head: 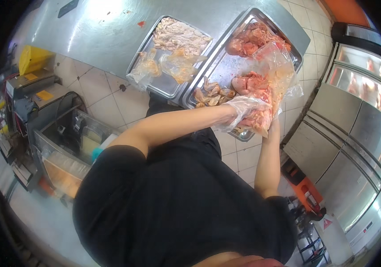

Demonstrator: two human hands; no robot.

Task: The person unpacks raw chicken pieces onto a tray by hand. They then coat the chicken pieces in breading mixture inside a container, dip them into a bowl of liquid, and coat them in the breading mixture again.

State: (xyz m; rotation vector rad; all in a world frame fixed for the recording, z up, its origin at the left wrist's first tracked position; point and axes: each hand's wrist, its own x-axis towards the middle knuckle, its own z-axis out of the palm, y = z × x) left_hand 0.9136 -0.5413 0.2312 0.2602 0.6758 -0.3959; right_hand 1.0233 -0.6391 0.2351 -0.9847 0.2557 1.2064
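Note:
My left hand (252,105), in a clear disposable glove, grips a raw, reddish-pink piece of meat (258,116) at the mouth of a clear plastic bag (282,75). From the right, my right hand (276,117) supports the bag and meat from beneath; its fingers are mostly hidden. Under both hands lies a deep metal tray (218,71). Raw red meat (253,40) fills its far end, and small yellowish-brown meat pieces (212,91) sit near its left edge. The bag's inside looks smeared with orange liquid.
On the steel table (110,36), a second metal tray (167,88) holds pale raw meat (178,35) and crumpled, stained plastic gloves or bags (178,65). A steel refrigerator (340,113) stands at right. An open-topped equipment bin (73,133) and a yellow container (33,60) are at left.

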